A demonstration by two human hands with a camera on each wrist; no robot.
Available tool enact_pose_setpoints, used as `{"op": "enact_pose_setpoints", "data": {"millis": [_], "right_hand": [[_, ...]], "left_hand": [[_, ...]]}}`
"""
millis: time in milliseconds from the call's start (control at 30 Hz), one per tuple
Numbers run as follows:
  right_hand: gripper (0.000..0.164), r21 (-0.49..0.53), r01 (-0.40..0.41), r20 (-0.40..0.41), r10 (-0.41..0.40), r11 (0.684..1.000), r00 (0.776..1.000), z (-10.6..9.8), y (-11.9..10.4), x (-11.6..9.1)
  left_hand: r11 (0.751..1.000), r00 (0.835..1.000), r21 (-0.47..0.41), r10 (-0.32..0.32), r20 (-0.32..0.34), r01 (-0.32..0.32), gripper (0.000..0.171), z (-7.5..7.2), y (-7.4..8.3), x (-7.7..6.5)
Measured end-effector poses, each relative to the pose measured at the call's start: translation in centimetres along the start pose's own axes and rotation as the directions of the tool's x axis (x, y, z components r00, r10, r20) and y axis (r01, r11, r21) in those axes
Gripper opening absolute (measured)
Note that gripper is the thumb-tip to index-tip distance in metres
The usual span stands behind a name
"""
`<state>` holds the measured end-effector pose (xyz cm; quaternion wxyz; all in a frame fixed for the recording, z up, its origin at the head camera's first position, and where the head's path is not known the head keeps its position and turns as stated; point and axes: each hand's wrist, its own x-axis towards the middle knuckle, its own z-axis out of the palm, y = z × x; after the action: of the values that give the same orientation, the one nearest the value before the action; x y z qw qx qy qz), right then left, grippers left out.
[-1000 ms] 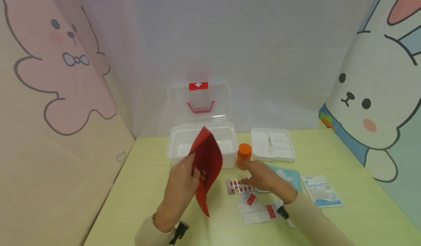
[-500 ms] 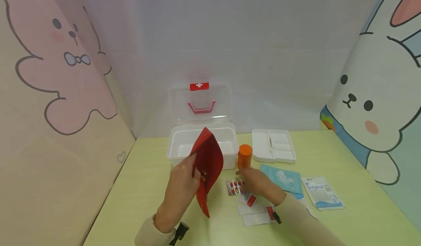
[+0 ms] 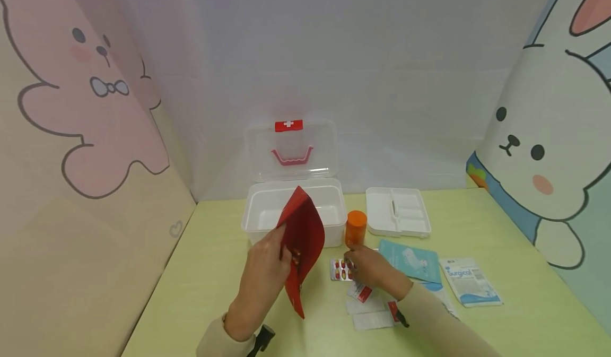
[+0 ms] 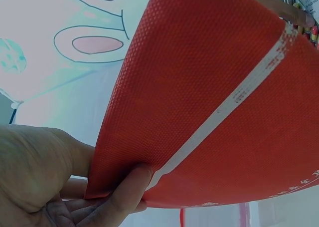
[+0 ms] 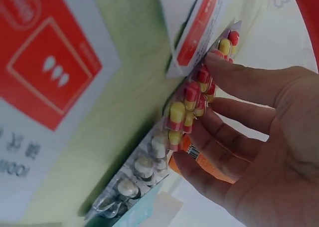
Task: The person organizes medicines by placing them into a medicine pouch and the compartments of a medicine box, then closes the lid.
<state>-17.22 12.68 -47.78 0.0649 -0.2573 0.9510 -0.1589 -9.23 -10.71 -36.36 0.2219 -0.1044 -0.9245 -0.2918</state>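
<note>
My left hand [image 3: 263,264] holds a red fabric pouch [image 3: 312,224] by its edge, with its mouth gaping toward the right. The left wrist view shows the thumb and fingers pinching a corner of the pouch [image 4: 199,97]. My right hand [image 3: 374,268] is at a blister pack of red and yellow capsules [image 3: 340,270], covering its right part. In the right wrist view, thumb and fingertips grip the edges of this capsule pack [image 5: 192,95]. White pills in blisters [image 5: 142,167] line up just beyond it.
Behind the pouch stands a white first-aid box [image 3: 253,224] with its clear lid [image 3: 315,134] raised. An orange bottle [image 3: 355,228], a white divided tray [image 3: 379,208], a teal packet [image 3: 415,261], a surgical packet [image 3: 470,283] and white sachets [image 3: 372,320] lie around the right hand.
My right hand has drawn back from beside the orange bottle, down onto the capsule pack, and its fingers have closed in. The left hand and pouch have hardly moved.
</note>
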Motion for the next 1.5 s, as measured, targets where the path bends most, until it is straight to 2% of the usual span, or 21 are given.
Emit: {"op": "enact_pose_setpoints", "data": {"millis": [133, 333, 467, 733, 1000, 1167, 1300, 1500], "right_hand": [[0.023, -0.010, 0.011, -0.029, -0.011, 1.000, 1.000, 0.0, 0.1, 0.0], [0.034, 0.075, -0.021, -0.052, 0.024, 0.997, 0.998, -0.2, 0.3, -0.2], [0.026, 0.128, -0.029, -0.074, 0.038, 0.991, 0.997, -0.5, 0.2, -0.4], [0.015, 0.064, -0.006, -0.159, 0.016, 0.998, 0.987, -1.2, 0.1, -1.0], [0.012, 0.130, -0.013, -0.198, 0.039, 0.991, 0.979, -3.3, 0.0, -2.1], [0.025, 0.118, 0.027, -0.277, 0.007, 0.993, 0.961, -4.9, 0.0, -3.1], [0.035, 0.099, 0.021, -0.331, 0.013, 0.995, 0.943, -6.5, -0.1, -3.8], [0.046, 0.080, 0.060, -0.446, -0.018, 0.995, 0.895, -8.6, -0.8, -4.7]], "left_hand": [[1.000, 1.000, -0.006, 0.001, 0.004, -0.001, 0.038, 0.1, 0.1, -0.1], [1.000, 1.000, 0.003, 0.019, -0.009, -0.019, 0.038, 0.1, 0.1, -0.3], [0.999, 0.999, 0.017, 0.028, -0.018, -0.028, 0.037, 0.0, 0.1, -0.3], [0.999, 0.999, 0.013, 0.035, -0.021, -0.035, 0.037, 0.0, 0.2, -0.3], [0.999, 0.999, 0.020, 0.048, -0.026, -0.047, 0.038, -0.1, 0.2, -0.4], [0.998, 0.998, 0.018, 0.057, -0.031, -0.056, 0.038, -0.1, 0.2, -0.4], [0.998, 0.998, 0.007, 0.061, -0.034, -0.061, 0.039, -0.1, 0.3, -0.4], [0.998, 0.997, -0.003, 0.067, -0.037, -0.068, 0.038, 0.0, 0.3, -0.3]]}}
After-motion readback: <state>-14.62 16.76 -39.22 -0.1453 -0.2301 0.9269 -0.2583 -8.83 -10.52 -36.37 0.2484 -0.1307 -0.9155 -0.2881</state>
